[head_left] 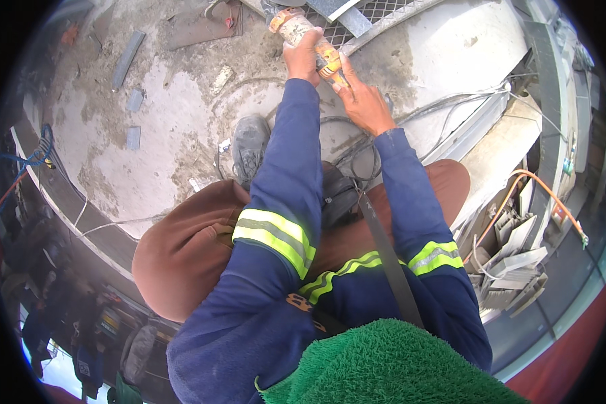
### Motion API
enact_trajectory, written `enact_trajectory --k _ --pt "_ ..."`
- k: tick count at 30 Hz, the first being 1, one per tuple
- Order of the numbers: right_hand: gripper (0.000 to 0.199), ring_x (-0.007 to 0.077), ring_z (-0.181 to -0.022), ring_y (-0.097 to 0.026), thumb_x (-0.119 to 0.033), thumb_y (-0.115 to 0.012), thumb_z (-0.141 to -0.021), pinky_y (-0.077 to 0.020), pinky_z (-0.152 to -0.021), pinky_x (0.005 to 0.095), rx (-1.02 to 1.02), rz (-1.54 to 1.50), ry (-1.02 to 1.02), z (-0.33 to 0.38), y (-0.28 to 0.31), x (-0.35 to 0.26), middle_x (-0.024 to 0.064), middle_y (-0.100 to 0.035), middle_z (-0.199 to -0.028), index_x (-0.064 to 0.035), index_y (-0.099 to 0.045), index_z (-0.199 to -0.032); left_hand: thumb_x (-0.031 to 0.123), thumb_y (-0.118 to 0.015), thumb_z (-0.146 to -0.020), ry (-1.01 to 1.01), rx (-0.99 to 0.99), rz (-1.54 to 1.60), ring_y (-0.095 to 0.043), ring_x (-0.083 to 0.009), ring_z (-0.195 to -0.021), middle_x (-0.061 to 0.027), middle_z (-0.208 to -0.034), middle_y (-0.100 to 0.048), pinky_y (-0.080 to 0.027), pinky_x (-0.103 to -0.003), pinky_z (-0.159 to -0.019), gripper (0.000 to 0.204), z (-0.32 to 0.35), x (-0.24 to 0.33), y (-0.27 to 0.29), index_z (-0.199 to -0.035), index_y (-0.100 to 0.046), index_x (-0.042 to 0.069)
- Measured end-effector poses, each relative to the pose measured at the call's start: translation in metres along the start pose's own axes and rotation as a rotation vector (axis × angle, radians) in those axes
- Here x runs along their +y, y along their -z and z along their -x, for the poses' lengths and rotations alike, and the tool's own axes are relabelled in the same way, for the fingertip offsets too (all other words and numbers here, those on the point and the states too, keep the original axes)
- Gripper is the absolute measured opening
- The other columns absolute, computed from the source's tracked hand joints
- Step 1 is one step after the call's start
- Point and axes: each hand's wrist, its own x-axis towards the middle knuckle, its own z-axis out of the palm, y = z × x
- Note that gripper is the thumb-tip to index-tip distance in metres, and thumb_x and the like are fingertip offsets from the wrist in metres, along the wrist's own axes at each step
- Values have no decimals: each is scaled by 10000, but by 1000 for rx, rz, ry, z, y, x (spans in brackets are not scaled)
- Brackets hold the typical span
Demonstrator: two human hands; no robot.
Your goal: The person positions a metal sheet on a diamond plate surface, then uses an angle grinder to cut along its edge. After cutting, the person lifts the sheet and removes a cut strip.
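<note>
Near the upper edge of the view, above the dusty concrete floor [172, 124], an orange and grey power tool [293, 28] is held from two sides. The left hand [303, 59] is wrapped closely around the body of the tool, with no gap that I can notice. The right hand [367, 106] has its fingers at the narrow rear end, and one finger lies nearly straight along the side. The front of the tool points away, beside a metal mesh panel [386, 8] and a grey metal strip [355, 23]. This front end is poorly visible at the picture's edge, so I cannot tell whether it touches something.

About the progress, I judge that the preparation is done, because the tool is firmly gripped and stands near the metal. Two short metal pieces [135, 101] and a longer metal piece [128, 60] lie apart on the floor at the left; perhaps they are offcuts. What is left seems to be around the panel and the strip, where I can confirm nothing as finished.
</note>
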Motion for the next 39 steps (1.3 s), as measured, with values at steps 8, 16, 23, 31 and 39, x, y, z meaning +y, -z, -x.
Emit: enact_trajectory --k 8,16,23,31,39 --pt "774 555 -1032 -745 -434 -581 -1121 -574 -941 618 2 -7 -7 -1 0 0 274 -810 -1106 -390 -203 -1795 78 -845 -891 9 -22 13 -755 -250 -865 -122 -1081 -719 -637 -409 -753 486 -5 -1 1 -1292 -596 -35" --pt "770 548 -1059 -748 -429 -571 -1125 -578 -947 613 -11 -2 -24 1 1 0 275 -809 -1104 -389 -195 -1796 79 -842 -894 14 -8 -19 -758 -250 -886 -124 -1099 -719 -639 -414 -769 493 -3 -1 2 -1306 -599 -39" --pt "738 564 -1029 -726 -461 -571 -1138 -560 -898 598 11 -27 7 2 2 0 287 -792 -1093 -351 -247 -1792 86 -849 -892 1 18 -20 -758 -253 -888 -120 -1106 -717 -639 -411 -771 491 1 -2 0 -1301 -607 -35" --pt "766 551 -1017 -745 -432 -583 -1119 -575 -917 622 6 -2 11 0 -1 6 272 -807 -1086 -385 -217 -1791 77 -847 -893 -10 13 -15 -755 -254 -901 -124 -1110 -720 -636 -419 -795 495 2 -2 -1 -1307 -599 -36" --pt "761 540 -983 -753 -436 -584 -1121 -581 -890 618 1 2 4 5 0 10 266 -806 -1053 -394 -221 -1789 70 -849 -886 -38 9 -2 -754 -255 -905 -124 -1108 -722 -634 -419 -801 503 5 -7 0 -1310 -600 -35"
